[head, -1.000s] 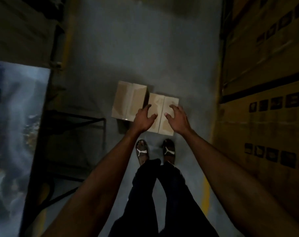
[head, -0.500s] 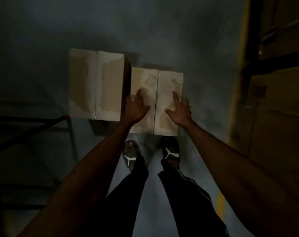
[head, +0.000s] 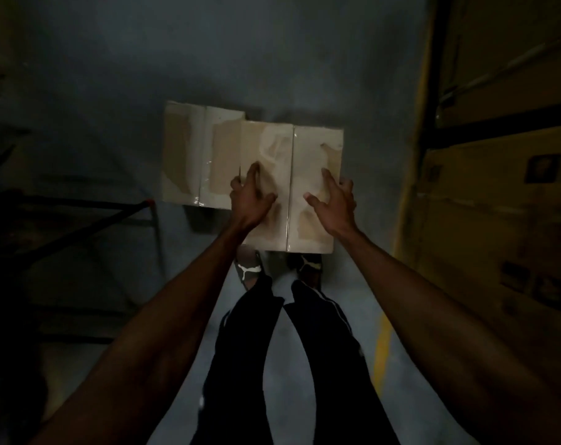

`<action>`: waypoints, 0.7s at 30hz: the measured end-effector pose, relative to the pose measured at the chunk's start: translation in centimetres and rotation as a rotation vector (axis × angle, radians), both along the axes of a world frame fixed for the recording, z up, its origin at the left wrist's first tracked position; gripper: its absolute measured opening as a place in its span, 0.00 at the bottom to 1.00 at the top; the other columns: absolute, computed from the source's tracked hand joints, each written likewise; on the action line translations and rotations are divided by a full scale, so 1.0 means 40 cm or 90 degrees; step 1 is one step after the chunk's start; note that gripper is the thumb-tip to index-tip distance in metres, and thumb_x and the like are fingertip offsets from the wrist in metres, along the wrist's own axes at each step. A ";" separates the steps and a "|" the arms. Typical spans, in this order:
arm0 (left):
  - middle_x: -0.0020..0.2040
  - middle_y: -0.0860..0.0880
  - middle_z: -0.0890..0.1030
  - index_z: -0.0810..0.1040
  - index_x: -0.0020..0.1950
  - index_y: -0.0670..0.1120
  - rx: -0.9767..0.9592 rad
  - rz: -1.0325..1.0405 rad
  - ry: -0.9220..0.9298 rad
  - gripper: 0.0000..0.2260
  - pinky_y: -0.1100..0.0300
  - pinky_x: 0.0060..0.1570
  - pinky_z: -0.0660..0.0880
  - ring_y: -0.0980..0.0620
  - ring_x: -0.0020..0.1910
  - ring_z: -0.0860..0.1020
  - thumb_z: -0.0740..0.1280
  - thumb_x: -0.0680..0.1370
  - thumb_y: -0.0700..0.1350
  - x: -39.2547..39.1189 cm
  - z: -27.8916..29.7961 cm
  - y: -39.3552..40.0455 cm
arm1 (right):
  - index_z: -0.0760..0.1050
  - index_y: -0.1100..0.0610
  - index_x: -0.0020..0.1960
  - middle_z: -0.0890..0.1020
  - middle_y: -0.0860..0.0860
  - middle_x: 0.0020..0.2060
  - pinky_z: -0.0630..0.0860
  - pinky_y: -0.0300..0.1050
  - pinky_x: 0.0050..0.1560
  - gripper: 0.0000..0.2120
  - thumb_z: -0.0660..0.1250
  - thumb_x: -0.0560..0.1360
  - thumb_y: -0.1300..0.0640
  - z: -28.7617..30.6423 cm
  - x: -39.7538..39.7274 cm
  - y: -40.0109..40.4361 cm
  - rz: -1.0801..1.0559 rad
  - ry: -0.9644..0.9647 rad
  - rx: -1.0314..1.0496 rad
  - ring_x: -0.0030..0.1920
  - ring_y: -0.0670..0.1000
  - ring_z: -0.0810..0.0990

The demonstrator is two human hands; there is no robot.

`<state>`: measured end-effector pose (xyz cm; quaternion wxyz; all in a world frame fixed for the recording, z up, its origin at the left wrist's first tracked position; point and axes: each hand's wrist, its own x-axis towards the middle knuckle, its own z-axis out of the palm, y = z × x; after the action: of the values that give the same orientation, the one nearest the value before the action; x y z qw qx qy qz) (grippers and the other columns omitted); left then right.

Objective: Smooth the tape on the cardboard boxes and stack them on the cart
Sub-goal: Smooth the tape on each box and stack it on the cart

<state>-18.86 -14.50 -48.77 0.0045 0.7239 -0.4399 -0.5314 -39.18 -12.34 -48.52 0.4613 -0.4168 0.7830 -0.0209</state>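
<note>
Both hands on the near box; left hand and right hand gripping its edges, fingers curled over; second box just behind-left.

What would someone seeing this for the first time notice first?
First, the pale taped cardboard box lit up at the centre of the dark floor, with the left hand and right hand gripping its near edges on either side of the centre seam. A second taped box sits just behind and to its left. Big printed cartons fill the right edge.
</note>
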 end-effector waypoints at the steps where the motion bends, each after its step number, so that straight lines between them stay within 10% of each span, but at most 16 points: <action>1: 0.74 0.36 0.60 0.55 0.80 0.58 -0.010 0.001 0.008 0.42 0.38 0.68 0.69 0.31 0.68 0.69 0.68 0.69 0.60 0.006 0.087 0.005 | 0.62 0.47 0.80 0.64 0.59 0.71 0.63 0.59 0.75 0.38 0.72 0.75 0.40 0.091 0.003 0.004 0.013 0.000 -0.015 0.70 0.63 0.68; 11: 0.71 0.39 0.65 0.58 0.79 0.57 -0.167 0.100 0.010 0.35 0.42 0.67 0.71 0.35 0.64 0.72 0.70 0.75 0.54 0.035 0.867 0.104 | 0.64 0.48 0.80 0.63 0.59 0.70 0.62 0.56 0.75 0.36 0.71 0.76 0.41 0.884 0.036 0.037 0.082 0.017 -0.201 0.71 0.62 0.63; 21: 0.71 0.36 0.65 0.60 0.80 0.57 -0.243 0.382 -0.148 0.33 0.47 0.71 0.67 0.34 0.69 0.69 0.69 0.77 0.54 0.096 1.196 0.407 | 0.65 0.47 0.79 0.63 0.59 0.70 0.61 0.56 0.73 0.35 0.72 0.75 0.41 1.195 0.171 0.118 0.405 -0.018 -0.353 0.69 0.62 0.62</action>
<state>-15.03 1.77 -0.92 0.2449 0.8621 -0.2972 -0.3294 -32.35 -7.63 -0.71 0.3258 -0.7460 0.5734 -0.0932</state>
